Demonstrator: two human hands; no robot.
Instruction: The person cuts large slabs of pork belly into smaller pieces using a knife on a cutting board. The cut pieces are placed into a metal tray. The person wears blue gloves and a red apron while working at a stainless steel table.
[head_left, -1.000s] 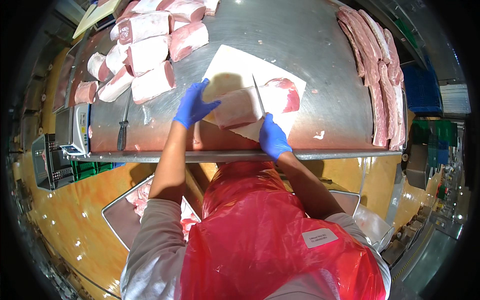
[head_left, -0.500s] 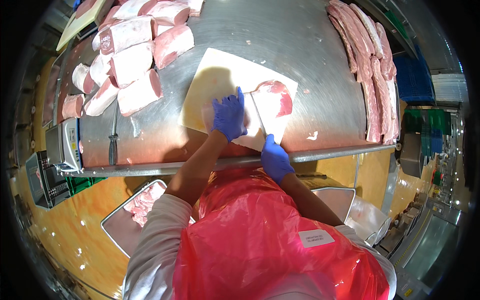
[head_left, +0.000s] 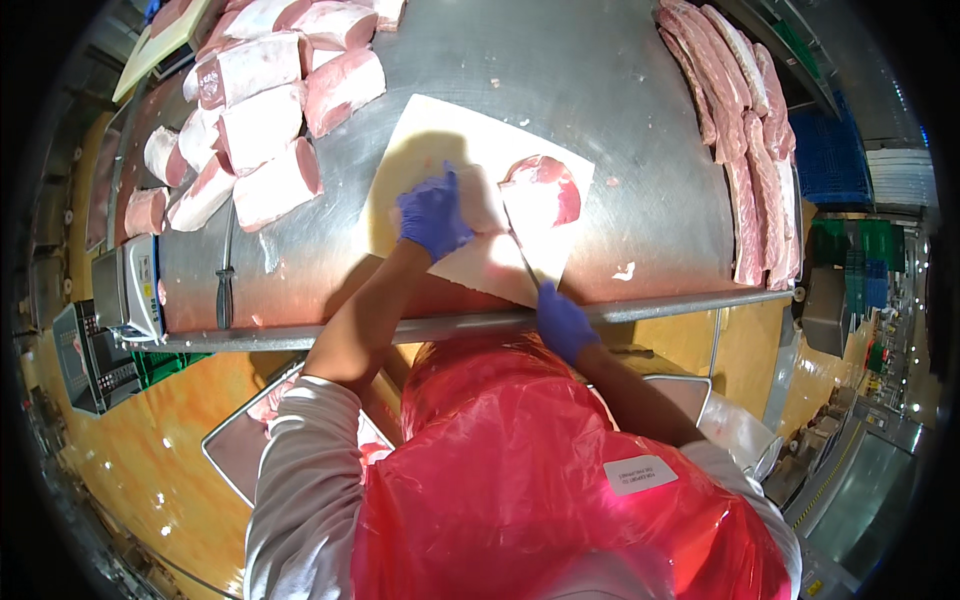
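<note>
Holding meat [head_left: 483, 200] mid-frame with left hand [head_left: 432, 215], knife [head_left: 523, 256] with right hand [head_left: 566, 322]; likely soft, slippery (fairly heavy), best gripped across left end.

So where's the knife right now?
Near the middle of the head view, the knife is in the right hand, its blade over the white cutting board, beside the meat.

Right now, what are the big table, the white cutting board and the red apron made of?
The table looks like metal, probably steel: grey, with streaky shine. The cutting board is probably matte plastic: pale and smooth. The apron seems thin, glossy plastic: it's crinkled.
</note>
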